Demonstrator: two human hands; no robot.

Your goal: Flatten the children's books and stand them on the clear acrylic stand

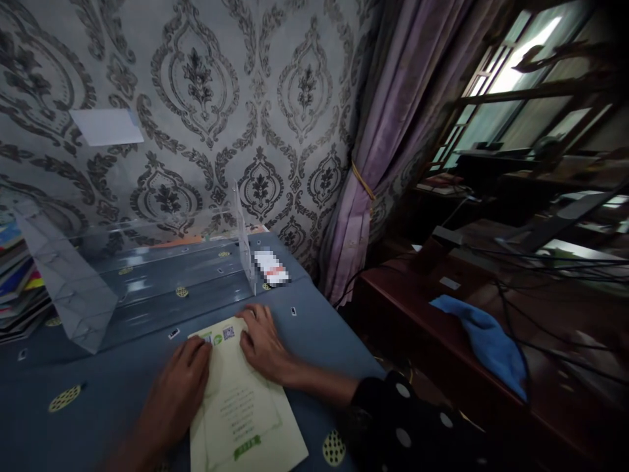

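Far left, a stack of books (19, 288) stands on a worktop (98, 380) spread with blue cloth bearing yellow, dark-spotted motifs. Beside it, a clear acrylic rack (73, 288) runs along the patterned wallpaper (196, 78); above, a white paper (107, 126) lies flat against the wall. The left hand (187, 377), fingers curled and close together, rests at the left edge of a pale yellow-green booklet (248, 400), near its far end; whether it grips cannot be told. The booklet lies at the front of the worktop, its QR code (228, 333) at the far end and a green banner at the near end. The right hand (265, 344), partly open with bent fingers, touches the booklet's far right corner; a firm hold cannot be confirmed. Its sleeve (403, 419) is black with pale dots. Just right of the rack's end panel, a white object (272, 267) with a reddish band is too obscured to identify. Farther right hangs a purple curtain (407, 85) gathered by a yellow tie (364, 181), then a dark red second worktop (407, 288) carrying a blue towel (486, 341) and cables (502, 293).
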